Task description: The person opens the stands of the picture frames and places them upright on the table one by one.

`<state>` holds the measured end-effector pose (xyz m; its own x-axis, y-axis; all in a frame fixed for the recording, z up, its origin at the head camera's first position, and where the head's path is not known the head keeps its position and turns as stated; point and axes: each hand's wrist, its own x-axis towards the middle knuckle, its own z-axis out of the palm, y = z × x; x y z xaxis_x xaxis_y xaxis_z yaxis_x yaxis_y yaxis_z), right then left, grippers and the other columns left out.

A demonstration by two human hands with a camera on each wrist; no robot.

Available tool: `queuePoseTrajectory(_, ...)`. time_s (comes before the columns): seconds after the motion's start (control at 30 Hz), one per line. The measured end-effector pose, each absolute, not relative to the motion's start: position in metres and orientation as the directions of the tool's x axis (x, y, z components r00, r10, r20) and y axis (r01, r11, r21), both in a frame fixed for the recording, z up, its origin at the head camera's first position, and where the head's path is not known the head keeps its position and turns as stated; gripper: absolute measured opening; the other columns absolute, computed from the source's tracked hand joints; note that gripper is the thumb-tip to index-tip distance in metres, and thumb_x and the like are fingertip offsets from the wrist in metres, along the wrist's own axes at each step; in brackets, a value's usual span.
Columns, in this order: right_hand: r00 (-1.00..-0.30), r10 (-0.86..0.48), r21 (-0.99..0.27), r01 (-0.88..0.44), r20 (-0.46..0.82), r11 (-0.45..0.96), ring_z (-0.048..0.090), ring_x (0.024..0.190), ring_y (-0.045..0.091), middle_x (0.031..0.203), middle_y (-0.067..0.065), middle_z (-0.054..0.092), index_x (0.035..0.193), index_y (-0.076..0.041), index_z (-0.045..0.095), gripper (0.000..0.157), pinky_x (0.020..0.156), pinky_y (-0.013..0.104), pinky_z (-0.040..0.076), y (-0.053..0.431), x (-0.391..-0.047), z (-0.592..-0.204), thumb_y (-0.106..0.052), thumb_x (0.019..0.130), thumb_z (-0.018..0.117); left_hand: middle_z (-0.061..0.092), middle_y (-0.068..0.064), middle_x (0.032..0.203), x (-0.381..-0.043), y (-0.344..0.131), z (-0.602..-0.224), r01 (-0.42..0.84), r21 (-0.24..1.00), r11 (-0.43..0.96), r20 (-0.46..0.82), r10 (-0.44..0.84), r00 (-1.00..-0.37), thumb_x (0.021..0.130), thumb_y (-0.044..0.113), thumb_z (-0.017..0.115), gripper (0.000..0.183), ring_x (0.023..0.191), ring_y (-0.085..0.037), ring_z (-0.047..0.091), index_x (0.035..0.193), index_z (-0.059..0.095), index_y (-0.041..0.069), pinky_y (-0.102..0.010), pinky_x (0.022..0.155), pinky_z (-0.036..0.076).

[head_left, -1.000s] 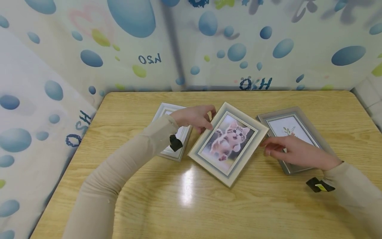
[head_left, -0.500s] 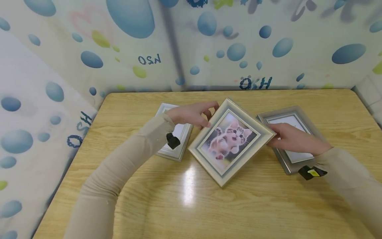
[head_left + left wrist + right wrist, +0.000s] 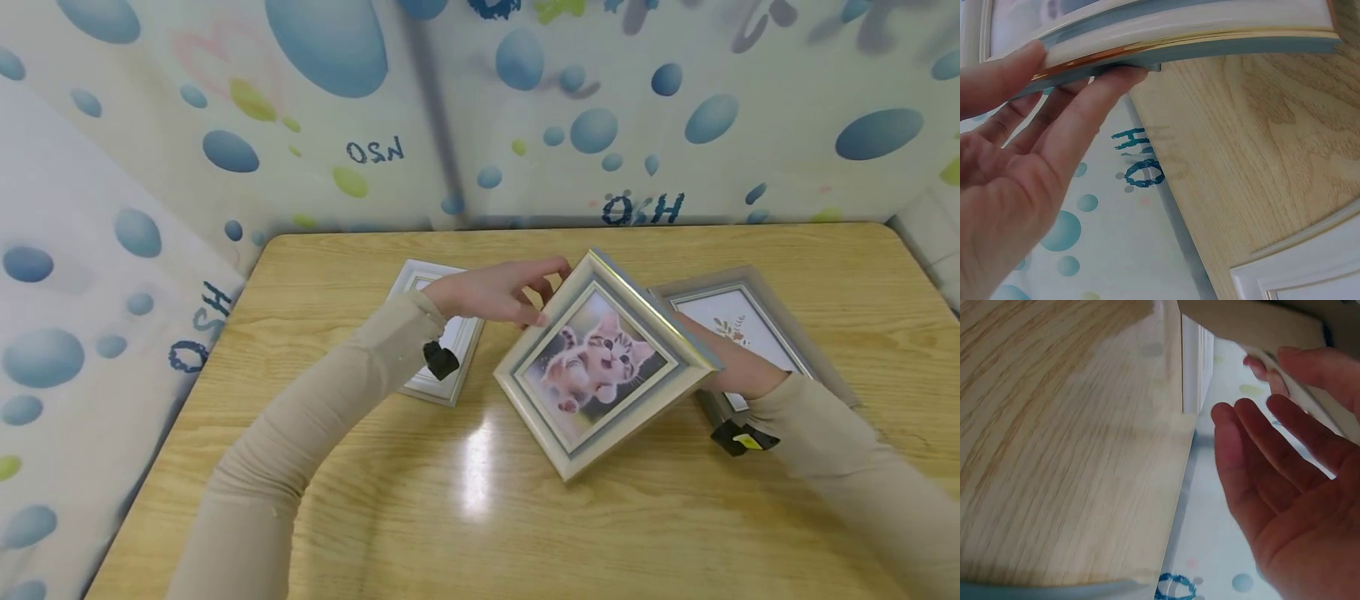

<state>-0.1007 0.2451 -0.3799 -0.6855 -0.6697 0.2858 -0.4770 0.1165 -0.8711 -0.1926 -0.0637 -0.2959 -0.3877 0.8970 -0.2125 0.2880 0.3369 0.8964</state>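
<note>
My left hand pinches the upper left edge of a cream picture frame that shows a kitten photo. In the left wrist view the thumb of the left hand lies on the front and its fingers reach under the edge. The picture frame is tilted, its right side raised off the table. Behind that raised side is my right hand, its fingers mostly hidden in the head view. From the right wrist, the right hand has its fingers loosely extended beneath the back of the frame, without gripping it.
A white picture frame lies at the left, partly under my left forearm. At the right lies a grey-brown picture frame with a plant print, overlapped by my right arm. Bare wooden table extends in front, and a patterned wall stands behind.
My right hand has gone from beside the kitten picture frame's right edge to behind it. The frame's right side has risen and the frame has shifted slightly right, with my left hand following.
</note>
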Motion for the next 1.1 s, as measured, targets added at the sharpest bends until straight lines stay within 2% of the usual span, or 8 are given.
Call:
queuePoseTrajectory(0.2,-0.721,-0.593,-0.610,-0.662,0.359,0.435,0.017,0.142,0.010,0.158,-0.002,0.019,0.155,-0.013,0.018,0.079,0.113,0.024,0.013,0.281,-0.116,-0.461,-0.041,0.092,0.058,0.061,-0.013,0.108,-0.193,-0.062,-0.294,0.285,0.908,0.307,-0.181,0.901,-0.394,0.092,-0.001,0.055,0.043,0.094,-0.026,0.063,0.130,0.038,0.011,-0.038,0.077,0.056)
queuePoseTrajectory(0.33,-0.618,-0.723,0.503,-0.538,0.311,0.676,0.016,0.143,0.018,0.158,0.011,0.017,0.150,0.005,0.015,0.071,0.114,0.025,0.012,0.288,-0.133,-0.494,-0.030,0.096,0.044,0.061,-0.014,0.110,-0.195,-0.062,-0.294,0.264,0.918,0.295,-0.172,0.898,-0.405,0.093,-0.002,0.055,0.044,0.095,-0.028,0.063,0.131,0.038,0.011,-0.039,0.079,0.056)
queuePoseTrajectory(0.37,-0.572,-0.757,0.508,-0.572,0.316,0.644,0.012,0.143,0.011,0.159,0.006,0.013,0.152,0.003,0.012,0.067,0.112,0.019,0.009,0.291,-0.139,-0.505,-0.029,0.098,0.036,0.061,-0.014,0.110,-0.195,-0.063,-0.293,0.257,0.922,0.290,-0.168,0.897,-0.408,0.093,-0.002,0.055,0.044,0.095,-0.028,0.063,0.132,0.038,0.010,-0.039,0.079,0.056)
queuePoseTrajectory(0.43,-0.579,-0.760,0.280,-0.708,0.295,0.648,0.017,0.142,0.015,0.157,0.011,0.020,0.150,0.006,0.015,0.063,0.113,0.021,0.010,0.293,-0.146,-0.518,-0.008,0.096,0.045,0.061,-0.014,0.111,-0.195,-0.064,-0.293,0.245,0.929,0.278,-0.159,0.896,-0.414,0.093,-0.003,0.054,0.044,0.095,-0.028,0.063,0.132,0.038,0.010,-0.039,0.079,0.056)
queuePoseTrajectory(0.5,-0.591,-0.738,-0.655,-0.704,0.326,0.274,0.020,0.140,0.011,0.156,0.007,0.024,0.150,0.005,0.019,0.069,0.111,0.018,0.012,0.299,-0.155,-0.537,-0.003,0.093,0.058,0.061,-0.015,0.111,-0.195,-0.064,-0.293,0.232,0.936,0.266,-0.150,0.895,-0.419,0.093,-0.004,0.054,0.045,0.094,-0.029,0.064,0.133,0.038,0.009,-0.040,0.080,0.056)
queuePoseTrajectory(0.53,-0.618,-0.702,-0.748,-0.637,0.353,0.186,0.021,0.140,0.011,0.155,0.005,0.025,0.151,0.002,0.019,0.079,0.112,0.019,0.013,0.303,-0.158,-0.546,-0.004,0.088,0.067,0.061,-0.015,0.111,-0.195,-0.064,-0.293,0.225,0.939,0.259,-0.146,0.895,-0.421,0.092,-0.004,0.054,0.045,0.094,-0.030,0.064,0.133,0.038,0.009,-0.040,0.080,0.056)
queuePoseTrajectory(0.87,-0.809,-0.492,-0.855,-0.471,0.322,0.215,0.028,0.138,0.019,0.153,0.014,0.030,0.151,-0.003,0.027,0.123,0.111,0.020,0.018,0.381,-0.207,-0.699,0.002,0.048,0.094,0.059,-0.015,0.113,-0.194,-0.063,-0.298,0.232,0.956,0.180,-0.080,0.919,-0.386,0.088,-0.007,0.055,0.047,0.103,-0.028,0.059,0.132,0.040,0.005,-0.041,0.083,0.055)
queuePoseTrajectory(1.1,-0.758,-0.562,-0.772,-0.560,0.330,0.302,0.032,0.134,0.016,0.150,0.007,0.036,0.150,-0.010,0.032,0.103,0.110,0.019,0.019,0.361,-0.203,-0.674,-0.009,0.064,0.088,0.058,-0.017,0.112,-0.195,-0.064,-0.297,0.200,0.959,0.202,-0.105,0.905,-0.413,0.091,-0.007,0.053,0.047,0.098,-0.029,0.061,0.134,0.039,0.006,-0.041,0.082,0.055)
